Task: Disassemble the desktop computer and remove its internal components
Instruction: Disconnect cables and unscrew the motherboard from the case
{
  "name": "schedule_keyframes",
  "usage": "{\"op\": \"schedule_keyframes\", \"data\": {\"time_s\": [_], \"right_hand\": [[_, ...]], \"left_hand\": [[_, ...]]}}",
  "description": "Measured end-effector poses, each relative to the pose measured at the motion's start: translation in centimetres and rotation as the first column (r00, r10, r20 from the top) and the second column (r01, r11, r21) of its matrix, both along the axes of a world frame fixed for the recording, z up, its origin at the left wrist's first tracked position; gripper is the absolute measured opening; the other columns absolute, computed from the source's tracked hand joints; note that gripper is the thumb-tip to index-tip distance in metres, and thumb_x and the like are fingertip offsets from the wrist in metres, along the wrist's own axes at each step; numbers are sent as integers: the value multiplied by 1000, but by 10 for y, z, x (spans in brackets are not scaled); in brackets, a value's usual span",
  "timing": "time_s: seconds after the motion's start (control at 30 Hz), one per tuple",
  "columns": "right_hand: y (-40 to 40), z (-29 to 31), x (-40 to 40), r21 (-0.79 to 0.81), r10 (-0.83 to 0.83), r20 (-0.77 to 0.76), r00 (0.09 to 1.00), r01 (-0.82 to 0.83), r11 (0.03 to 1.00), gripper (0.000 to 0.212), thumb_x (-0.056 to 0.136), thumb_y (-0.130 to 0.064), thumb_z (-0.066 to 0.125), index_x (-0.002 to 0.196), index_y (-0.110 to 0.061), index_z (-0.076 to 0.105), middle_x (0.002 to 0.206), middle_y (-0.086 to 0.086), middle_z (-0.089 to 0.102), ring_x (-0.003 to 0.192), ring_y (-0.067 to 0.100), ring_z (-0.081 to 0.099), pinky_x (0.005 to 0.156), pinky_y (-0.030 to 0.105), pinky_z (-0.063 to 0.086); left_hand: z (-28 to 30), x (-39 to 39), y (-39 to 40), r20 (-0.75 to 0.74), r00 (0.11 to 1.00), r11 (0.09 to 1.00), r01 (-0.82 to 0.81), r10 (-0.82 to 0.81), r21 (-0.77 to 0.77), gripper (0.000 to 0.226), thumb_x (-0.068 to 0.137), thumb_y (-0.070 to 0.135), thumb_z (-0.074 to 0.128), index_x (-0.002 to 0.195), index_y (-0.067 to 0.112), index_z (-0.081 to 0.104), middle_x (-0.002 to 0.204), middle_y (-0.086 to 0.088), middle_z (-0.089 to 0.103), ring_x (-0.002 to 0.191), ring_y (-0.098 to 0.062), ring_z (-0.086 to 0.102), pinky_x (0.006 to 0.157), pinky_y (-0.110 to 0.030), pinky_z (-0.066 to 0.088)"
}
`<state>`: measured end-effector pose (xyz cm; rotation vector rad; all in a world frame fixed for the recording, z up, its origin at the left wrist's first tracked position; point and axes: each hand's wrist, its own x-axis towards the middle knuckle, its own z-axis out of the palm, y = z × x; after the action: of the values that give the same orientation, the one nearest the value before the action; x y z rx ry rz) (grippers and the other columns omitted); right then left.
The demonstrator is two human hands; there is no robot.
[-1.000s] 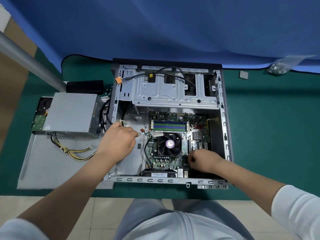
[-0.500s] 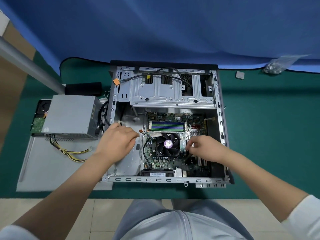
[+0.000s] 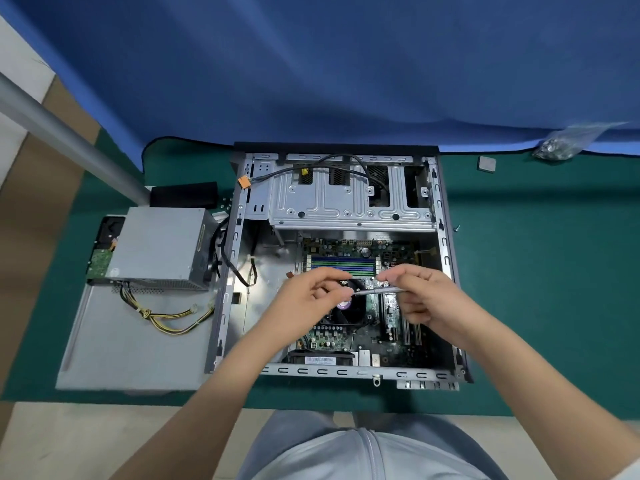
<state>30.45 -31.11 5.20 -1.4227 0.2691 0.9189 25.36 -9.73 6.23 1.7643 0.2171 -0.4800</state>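
Note:
The open desktop case [image 3: 346, 370] lies flat on the green mat, with the motherboard [image 3: 332, 336] inside. My two hands meet just above the black CPU fan [image 3: 349, 306]. My right hand [image 3: 426, 296] grips a thin silver screwdriver [image 3: 377, 291] that lies level and points left. My left hand [image 3: 308, 299] pinches its tip with curled fingers. Behind the hands are the blue and green memory slots [image 3: 341, 263]. The metal drive cage [image 3: 346, 202] spans the far end of the case.
A grey power supply [image 3: 159, 247] with yellow-black cables sits on the removed side panel [image 3: 121, 355] to the left, over a hard drive [image 3: 100, 263]. A screw bag [image 3: 568, 143] and a small square chip [image 3: 486, 163] lie far right. A grey pole [image 3: 69, 140] crosses the far left.
My left hand left the case's left floor and moved right over the fan. My right hand rose from the board's near edge, carrying the screwdriver to meet it.

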Motion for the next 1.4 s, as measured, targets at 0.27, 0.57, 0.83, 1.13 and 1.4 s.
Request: {"op": "schedule_keyframes", "data": {"time_s": [0.27,0.57,0.83,1.13,1.4], "right_hand": [[12,5,-1,14,-37,-15,999,37,999,29,95,-10,45,88,-18,72,49,-9,26,43,8,19,38,18,21],[62,15,8,340,-141,-147,979,184,922,25,84,-30,64,90,-7,66,56,-1,37,48,10,32,37,18,26],[156,23,52,389,-33,34,999,17,921,34,91,-40,50,85,-10,66,55,0,42,47,12,35,40,20,30],[198,-25,110,-522,393,751,531,113,846,27,101,-32,38,101,-15,59,97,-3,55,93,9,47,77,21,37],[202,-49,108,-680,606,727,322,216,701,27,100,-32,38,98,-15,59,89,-3,52,82,16,48,65,26,34]], "left_hand": [[-7,-5,-1,-24,990,989,-139,138,-59,16,82,13,71,84,29,71,73,7,70,60,-4,58,56,-16,48],[1,4,27,-4,948,936,-313,317,-159,17,82,5,70,84,22,73,73,5,72,60,-4,62,60,-16,52],[10,22,107,114,830,836,-532,547,-134,15,82,9,70,88,22,74,74,2,73,59,-5,60,58,-14,49],[-33,71,212,352,836,743,-540,420,396,9,87,20,67,91,19,75,78,12,69,61,6,55,57,-3,37],[-83,160,228,174,984,549,-167,39,819,17,92,29,58,104,29,71,106,3,68,96,-22,62,66,-26,40]]}}
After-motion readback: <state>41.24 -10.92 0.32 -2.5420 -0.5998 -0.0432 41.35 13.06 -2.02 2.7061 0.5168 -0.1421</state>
